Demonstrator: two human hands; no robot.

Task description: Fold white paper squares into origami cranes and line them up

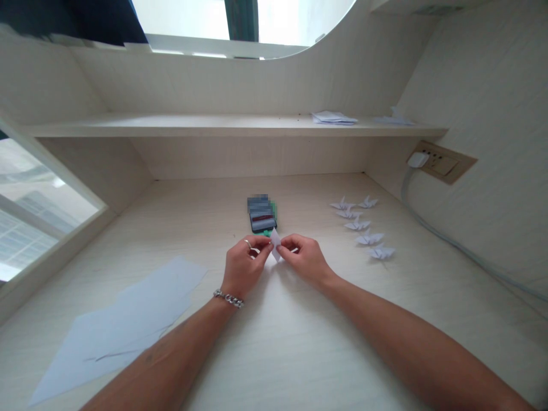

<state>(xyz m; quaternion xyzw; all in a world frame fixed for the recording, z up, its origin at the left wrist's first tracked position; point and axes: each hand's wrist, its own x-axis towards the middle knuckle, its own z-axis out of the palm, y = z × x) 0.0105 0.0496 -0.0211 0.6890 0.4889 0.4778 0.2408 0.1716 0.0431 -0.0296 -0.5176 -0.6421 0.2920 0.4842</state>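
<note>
A small folded piece of white paper [275, 245], roughly diamond-shaped, is held upright between both hands above the desk. My left hand [245, 262], with a ring and a chain bracelet, pinches its left side between thumb and fingers. On its right side, my right hand [306, 258] pinches it the same way. Just beyond the fingertips lies a phone [262, 216] with a pixelated screen and a green edge. Several folded white paper cranes [370, 238] are lined up on the desk to the right.
White paper sheets [128, 314] lie at the left, partly under my left forearm. A shelf [214, 123] crosses the back, bearing a stack of folded paper [334, 118]. A grey cable [454, 245] runs from the wall socket [445, 162] along the right side.
</note>
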